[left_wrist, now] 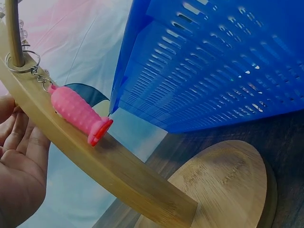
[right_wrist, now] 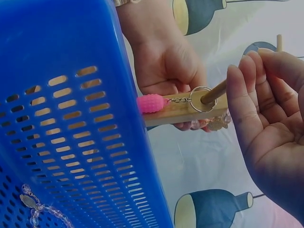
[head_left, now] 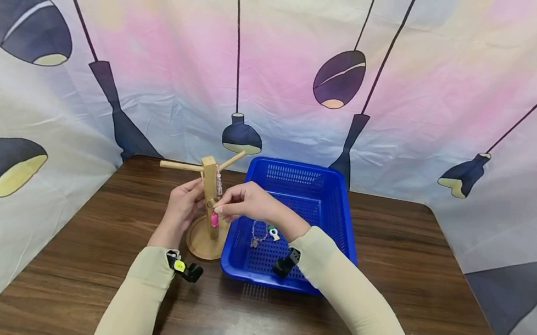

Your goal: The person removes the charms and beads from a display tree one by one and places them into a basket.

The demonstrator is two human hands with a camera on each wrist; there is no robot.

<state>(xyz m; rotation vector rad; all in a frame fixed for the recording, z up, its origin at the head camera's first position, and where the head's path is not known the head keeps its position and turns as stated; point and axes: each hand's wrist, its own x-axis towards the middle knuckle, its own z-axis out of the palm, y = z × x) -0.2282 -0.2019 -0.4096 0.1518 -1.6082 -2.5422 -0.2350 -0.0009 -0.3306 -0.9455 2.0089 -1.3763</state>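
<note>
The head view is bright, with soft glare on the tabletop (head_left: pixel 253 323) at bottom centre. Both wrist views look dimmer.

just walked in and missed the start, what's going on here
A person's right hand is at the outer end of a peg on a wooden stand. A pink keychain is looped around that peg. The left hand is beside the stand's post, though its exact grip is unclear. A beaded strand also hangs on the stand, while a beaded bracelet lies in the blue basket alongside.
</note>
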